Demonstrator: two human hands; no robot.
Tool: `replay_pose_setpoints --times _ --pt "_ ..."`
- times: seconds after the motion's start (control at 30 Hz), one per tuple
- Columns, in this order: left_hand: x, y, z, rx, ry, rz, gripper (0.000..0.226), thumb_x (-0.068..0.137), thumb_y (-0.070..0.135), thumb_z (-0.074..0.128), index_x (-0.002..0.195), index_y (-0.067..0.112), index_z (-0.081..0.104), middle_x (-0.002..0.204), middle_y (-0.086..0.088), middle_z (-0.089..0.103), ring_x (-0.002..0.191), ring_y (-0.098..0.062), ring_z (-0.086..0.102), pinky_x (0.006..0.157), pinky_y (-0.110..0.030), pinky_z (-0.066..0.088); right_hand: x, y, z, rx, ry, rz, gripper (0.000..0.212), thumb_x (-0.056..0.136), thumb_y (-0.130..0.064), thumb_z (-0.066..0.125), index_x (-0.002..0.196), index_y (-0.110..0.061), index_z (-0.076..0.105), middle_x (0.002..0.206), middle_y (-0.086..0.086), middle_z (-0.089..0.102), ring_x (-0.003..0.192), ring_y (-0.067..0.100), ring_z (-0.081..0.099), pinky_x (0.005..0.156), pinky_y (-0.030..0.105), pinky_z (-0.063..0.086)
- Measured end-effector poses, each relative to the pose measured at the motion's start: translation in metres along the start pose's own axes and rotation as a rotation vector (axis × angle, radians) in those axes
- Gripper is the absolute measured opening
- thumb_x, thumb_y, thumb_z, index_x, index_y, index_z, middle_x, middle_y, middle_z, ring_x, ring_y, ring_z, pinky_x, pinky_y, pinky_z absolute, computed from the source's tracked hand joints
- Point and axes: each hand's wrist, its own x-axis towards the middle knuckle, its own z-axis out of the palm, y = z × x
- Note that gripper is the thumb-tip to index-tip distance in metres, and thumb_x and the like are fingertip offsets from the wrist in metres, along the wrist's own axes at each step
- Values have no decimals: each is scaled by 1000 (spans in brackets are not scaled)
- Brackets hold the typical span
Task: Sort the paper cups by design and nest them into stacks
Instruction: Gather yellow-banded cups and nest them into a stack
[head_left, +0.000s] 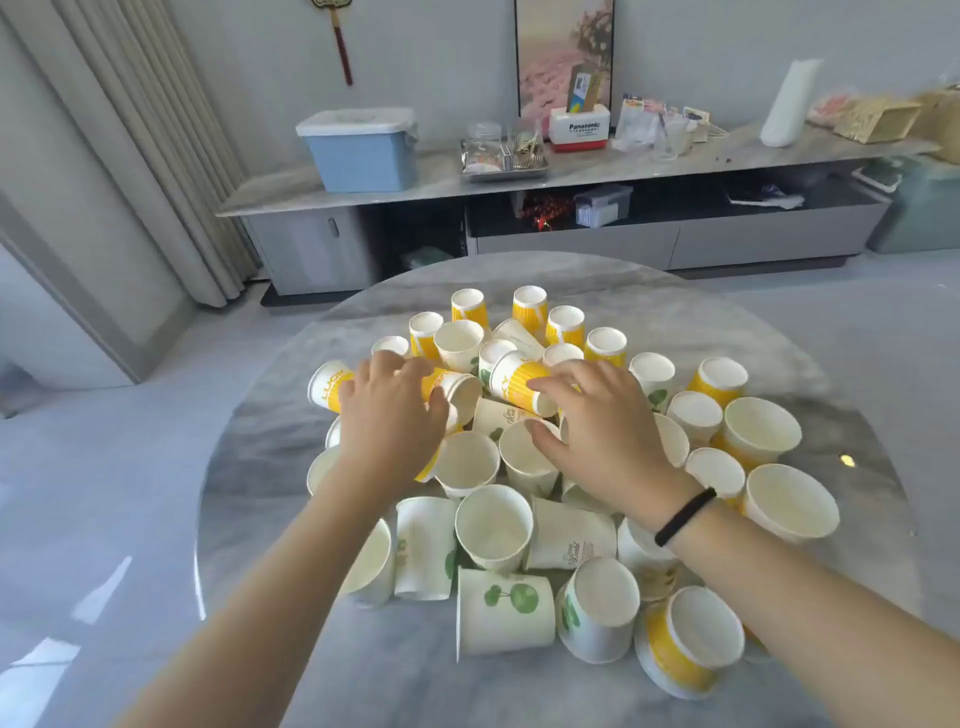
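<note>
We are reaching both hands into the heap. Our left hand (387, 415) is lying with curled fingers over a yellow-banded cup (457, 392) on its side, apparently grasping it, though the palm is hiding the contact. Our right hand (605, 431) is pinching another yellow cup (519, 382) between forefinger and thumb, its mouth tipped toward us; a black band (684, 517) is circling that wrist. Around the hands, the paper cups (519, 467) are lying unsorted on the round marble table (270, 467): yellow ones are mostly standing upside down at the far side, and white cups with green tree prints (504, 610) are lying toppled nearest us. Beyond the table, a low cabinet (571, 228) is carrying a blue lidded box (361, 148).
</note>
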Motion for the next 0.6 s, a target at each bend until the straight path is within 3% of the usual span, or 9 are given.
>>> replay_pose_setpoints --times 0.1,0.23,0.4,0.6 --pt "-16 -14 1 123 -99 -180 50 92 41 46 137 19 42 140 -14 39 126 -34 37 102 -41 26 -17 7 3 -118 -123 108 58 66 -44 71 116 -19 60 121 15 56 104 39 53 86 45 43" --pt "-23 -18 9 18 -173 -256 52 93 38 44 141 22 31 132 -14 48 117 -34 50 100 -42 27 -18 21 4 -128 -296 267 84 67 -51 72 139 -30 33 142 17 32 122 41 38 98 45 36" --pt "-17 -17 6 -160 -90 -270 49 93 16 43 140 24 32 111 -11 64 109 -33 52 99 -36 27 -11 30 8 -139 -394 291 83 65 -59 69 136 -36 32 136 11 36 113 36 46 90 39 40" --pt "-14 -16 2 -380 25 -271 46 90 12 50 134 23 45 105 -12 66 101 -38 57 91 -45 47 -7 25 18 -130 -365 330 68 68 -53 66 125 -27 41 123 8 47 106 33 51 82 37 44"
